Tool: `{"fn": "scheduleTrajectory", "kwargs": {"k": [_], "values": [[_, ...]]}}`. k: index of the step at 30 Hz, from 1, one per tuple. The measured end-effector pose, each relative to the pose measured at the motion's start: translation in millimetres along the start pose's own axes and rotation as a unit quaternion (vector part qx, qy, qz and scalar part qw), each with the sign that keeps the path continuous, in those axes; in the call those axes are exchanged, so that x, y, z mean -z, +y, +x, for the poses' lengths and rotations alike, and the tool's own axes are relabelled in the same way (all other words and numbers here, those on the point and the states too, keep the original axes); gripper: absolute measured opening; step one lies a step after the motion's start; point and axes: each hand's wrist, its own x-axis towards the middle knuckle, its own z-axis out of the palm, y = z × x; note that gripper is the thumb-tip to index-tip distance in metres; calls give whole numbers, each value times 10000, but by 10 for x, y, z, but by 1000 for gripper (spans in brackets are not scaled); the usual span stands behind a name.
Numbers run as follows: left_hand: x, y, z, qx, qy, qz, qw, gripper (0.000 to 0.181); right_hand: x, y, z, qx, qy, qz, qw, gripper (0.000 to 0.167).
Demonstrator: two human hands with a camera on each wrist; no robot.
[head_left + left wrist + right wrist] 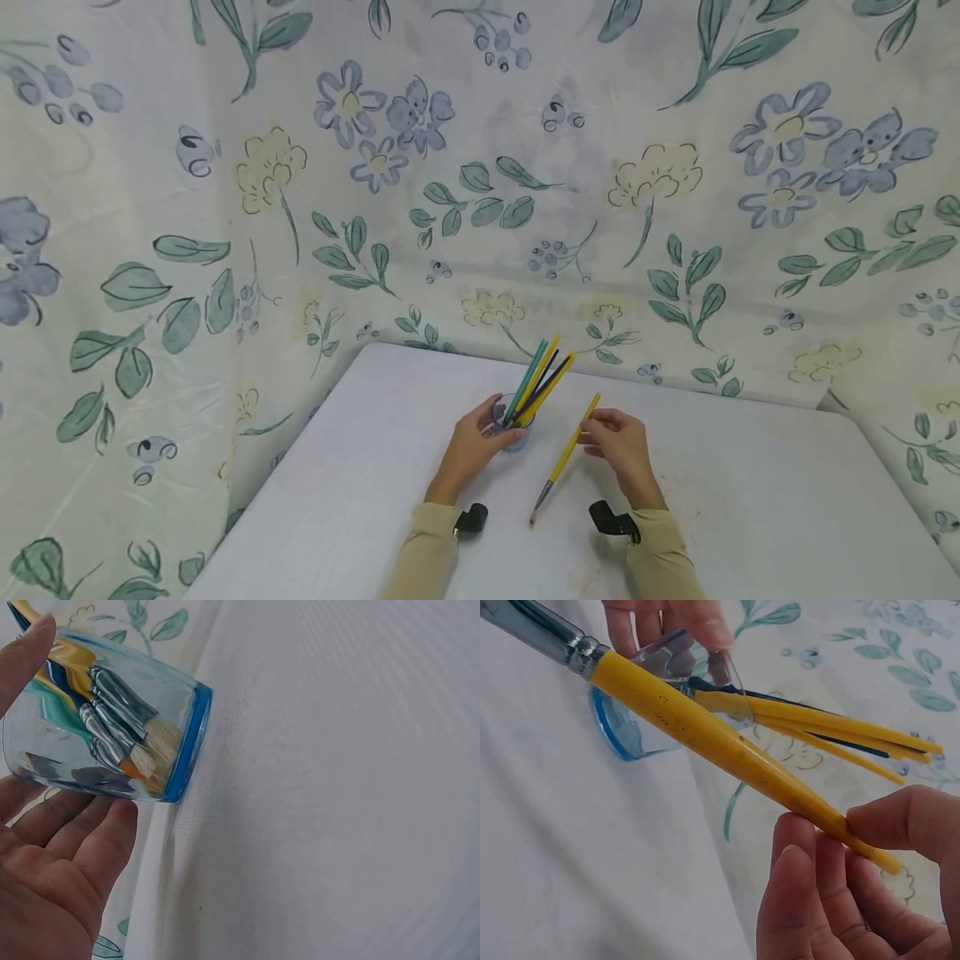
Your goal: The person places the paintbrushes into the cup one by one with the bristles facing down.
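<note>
A clear glass (67,757) with a blue base holds several paintbrushes (112,712), bristles down, with yellow, dark blue and teal handles. My left hand (474,442) grips this glass, thumb on one side and fingers on the other. To its right, my right hand (618,442) pinches a yellow paintbrush (567,454) near the tail of its handle. That brush slants with its metal ferrule and bristles pointing down toward me. In the right wrist view the yellow handle crosses in front of the glass, apart from my left hand.
Both hands are over a white table (750,483). Behind and to the left hangs a floral-printed cloth (480,250), reaching the table's far edge. Black wrist cameras (615,521) sit at both sleeve cuffs.
</note>
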Motion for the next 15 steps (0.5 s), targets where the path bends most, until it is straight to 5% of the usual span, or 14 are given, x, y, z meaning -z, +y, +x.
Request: {"fn": "scheduleTrajectory", "kwargs": {"k": [15], "values": [[5,-4,-1,-40,2,-22,10000,90,-54,-127,60,148,96,127,9998,26]]}}
